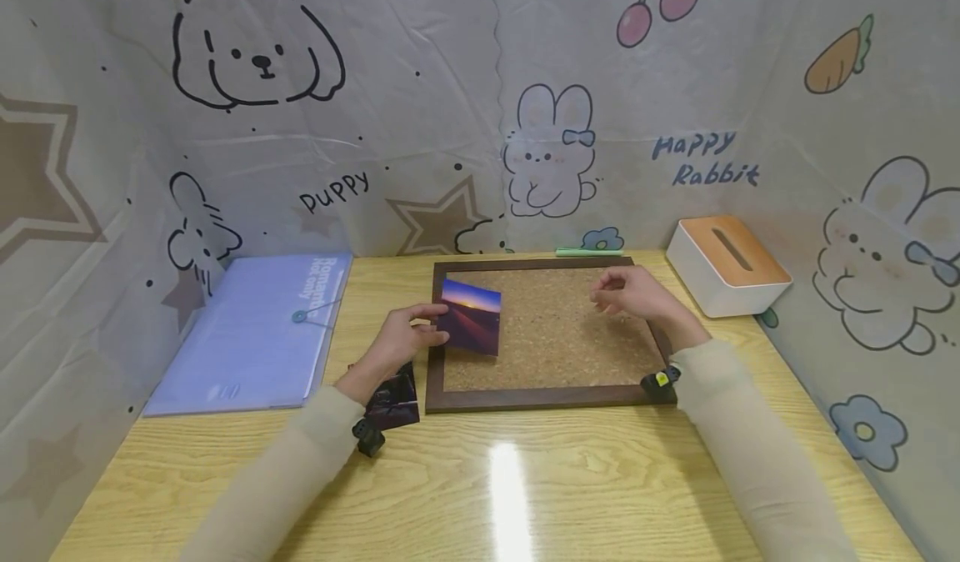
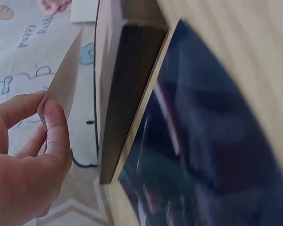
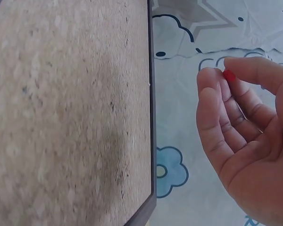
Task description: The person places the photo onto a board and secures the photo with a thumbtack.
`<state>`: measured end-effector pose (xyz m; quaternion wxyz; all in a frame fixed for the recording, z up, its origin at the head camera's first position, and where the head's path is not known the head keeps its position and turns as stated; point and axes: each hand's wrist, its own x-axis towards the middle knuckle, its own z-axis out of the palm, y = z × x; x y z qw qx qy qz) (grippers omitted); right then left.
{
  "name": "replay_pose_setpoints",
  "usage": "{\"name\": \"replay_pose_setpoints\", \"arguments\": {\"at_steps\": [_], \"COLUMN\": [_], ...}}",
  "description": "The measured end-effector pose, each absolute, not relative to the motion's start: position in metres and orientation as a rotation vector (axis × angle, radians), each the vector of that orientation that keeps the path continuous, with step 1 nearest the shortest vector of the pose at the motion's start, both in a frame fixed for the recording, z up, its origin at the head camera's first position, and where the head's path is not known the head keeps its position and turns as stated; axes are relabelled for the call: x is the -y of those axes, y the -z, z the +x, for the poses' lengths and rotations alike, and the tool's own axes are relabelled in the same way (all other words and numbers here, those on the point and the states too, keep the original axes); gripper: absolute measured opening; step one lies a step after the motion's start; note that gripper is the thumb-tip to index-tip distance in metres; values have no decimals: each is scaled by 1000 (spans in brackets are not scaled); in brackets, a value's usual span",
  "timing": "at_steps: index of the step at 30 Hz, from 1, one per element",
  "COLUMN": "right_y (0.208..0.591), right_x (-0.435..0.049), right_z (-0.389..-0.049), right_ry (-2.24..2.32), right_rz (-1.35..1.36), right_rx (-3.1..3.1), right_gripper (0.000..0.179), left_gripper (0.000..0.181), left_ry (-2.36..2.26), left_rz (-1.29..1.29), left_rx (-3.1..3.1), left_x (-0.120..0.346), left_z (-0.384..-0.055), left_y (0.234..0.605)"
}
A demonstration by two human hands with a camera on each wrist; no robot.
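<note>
My left hand [image 1: 401, 338] pinches the left edge of a sunset photo [image 1: 471, 316] between thumb and fingers. The photo is held over the left part of a cork board [image 1: 555, 337] with a dark wooden frame; its pale back [image 2: 66, 77] shows in the left wrist view, apart from the board. Above the board's right part, my right hand [image 1: 636, 293] pinches a small red push pin [image 3: 229, 75] between thumb and fingertips; most of the pin is hidden. Dark glossy photos [image 1: 393, 399] lie on the table beside the frame's left side, partly behind my left wrist.
A lilac document folder [image 1: 247, 328] lies at the left. A white tissue box [image 1: 727, 266] with a wooden lid stands at the right back. Behind the board is a thin green item [image 1: 588, 253]. Printed cloth [image 1: 420, 87] walls the table's back and sides.
</note>
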<state>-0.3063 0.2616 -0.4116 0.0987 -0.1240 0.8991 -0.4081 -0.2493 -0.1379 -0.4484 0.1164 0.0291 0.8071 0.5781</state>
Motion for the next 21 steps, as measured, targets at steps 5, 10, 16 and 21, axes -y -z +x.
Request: {"name": "replay_pose_setpoints", "arguments": {"at_steps": [5,10,16,21], "right_y": [413,415,415,417], "right_x": [-253,-247,-236,-225], "right_z": [-310,-312,-312,-313], "right_ry": [1259,1247,1265,1282], "right_rz": [-395,-427,-447,-439], "right_rx": [-2623,-2644,-2617,-2568], "right_gripper": [16,13,16,19], "left_gripper": [48,50,50,51], "left_ry": [-1646,-1570,-1453,-1390], "left_rz": [89,89,151,188], "left_rx": [-2387,-2462,-2580,-2598], "left_x": [125,115,106,103], "left_z": [-246,-243,-243,-244], "left_y": [456,459,461,464]}}
